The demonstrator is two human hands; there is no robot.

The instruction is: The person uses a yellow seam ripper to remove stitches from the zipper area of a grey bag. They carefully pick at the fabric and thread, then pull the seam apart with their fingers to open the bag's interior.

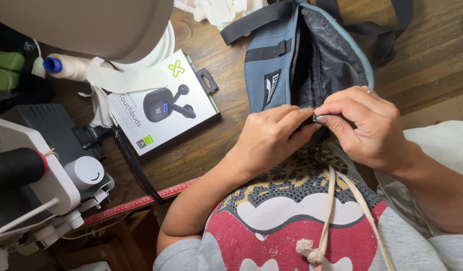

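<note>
A blue-grey bag (271, 65) with black straps and a dark lining lies open on the wooden table (216, 145), its mouth toward me. My left hand (271, 140) pinches the near edge of the bag's opening from the left. My right hand (364, 125), with a ring on one finger, pinches the same edge from the right; thumb and forefinger close on a small dark zipper part (319, 118). The fingertips of both hands meet there. The zipper piece is mostly hidden by my fingers.
A white box showing black earbuds (163, 103) lies left of the bag. A thread cone with a blue cap (66, 66), cloth scraps (118, 78), a sewing machine (36, 170) and a red ruler (141, 200) sit at the left. White cloth (221, 10) lies at the top.
</note>
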